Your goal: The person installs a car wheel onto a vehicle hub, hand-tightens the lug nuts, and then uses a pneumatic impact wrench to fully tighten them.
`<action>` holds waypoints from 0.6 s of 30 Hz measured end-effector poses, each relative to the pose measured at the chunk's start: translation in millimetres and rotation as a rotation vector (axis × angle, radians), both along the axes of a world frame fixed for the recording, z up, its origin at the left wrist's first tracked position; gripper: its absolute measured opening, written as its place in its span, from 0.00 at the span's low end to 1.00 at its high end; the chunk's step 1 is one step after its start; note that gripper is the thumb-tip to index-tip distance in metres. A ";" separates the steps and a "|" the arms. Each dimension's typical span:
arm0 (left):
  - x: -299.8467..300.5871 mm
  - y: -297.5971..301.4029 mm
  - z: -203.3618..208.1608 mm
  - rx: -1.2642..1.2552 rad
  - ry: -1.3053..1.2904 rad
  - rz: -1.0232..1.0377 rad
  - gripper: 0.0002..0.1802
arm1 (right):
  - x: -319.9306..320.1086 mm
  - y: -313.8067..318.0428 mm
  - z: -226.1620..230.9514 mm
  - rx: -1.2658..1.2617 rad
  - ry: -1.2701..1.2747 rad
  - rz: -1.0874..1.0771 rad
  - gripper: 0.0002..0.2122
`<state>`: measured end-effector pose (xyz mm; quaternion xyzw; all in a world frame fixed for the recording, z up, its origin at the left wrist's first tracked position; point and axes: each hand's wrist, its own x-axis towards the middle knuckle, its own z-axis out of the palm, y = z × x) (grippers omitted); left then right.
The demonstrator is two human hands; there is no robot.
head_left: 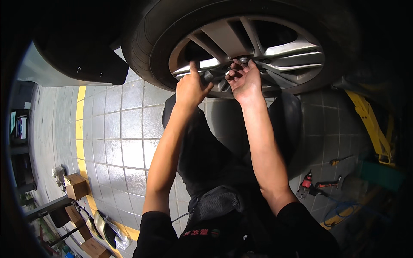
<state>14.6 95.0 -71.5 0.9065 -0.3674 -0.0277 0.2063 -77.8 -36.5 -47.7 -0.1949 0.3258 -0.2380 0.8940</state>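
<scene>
A tyre [140, 47] with a silver multi-spoke wheel [223, 36] fills the upper part of the view, raised off the floor. My left hand [191, 88] is at the wheel's lower left, its index finger stretched up against a spoke. A dark cylindrical tool [207, 77] sits between its thumb and fingers; the rest of it is hidden. Beside the hub my right hand [246, 84] is turned palm toward me, fingers curled and closed toward the thumb. A shiny metal lug nut [243, 60] shows just past its fingertips. What those fingers pinch, if anything, is hidden.
A red power tool [306, 180] and an orange-and-black tool [328, 184] lie on the tiled floor at right, near a blue hose [340, 210]. A yellow lift arm [370, 124] stands behind them. At left are cardboard boxes [76, 186] and a yellow floor line [80, 129].
</scene>
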 end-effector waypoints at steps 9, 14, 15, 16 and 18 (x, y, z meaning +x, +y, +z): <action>-2.1 -2.3 2.0 -0.013 0.004 0.004 0.48 | -4.9 6.8 -0.9 0.004 -0.162 0.081 0.16; -1.7 -2.1 1.1 -0.029 0.016 -0.007 0.52 | 2.5 8.2 -4.5 -0.099 0.000 -0.055 0.18; -2.3 -3.0 2.3 -0.023 0.012 -0.010 0.52 | 1.9 6.5 -9.3 -0.057 -0.070 -0.023 0.17; -2.9 -3.7 2.7 -0.018 0.008 -0.013 0.52 | 0.7 4.4 -13.9 -0.016 -0.141 0.009 0.15; -2.3 -0.3 2.4 -0.079 0.081 -0.016 0.52 | 0.4 4.9 -7.6 0.039 -0.207 0.038 0.14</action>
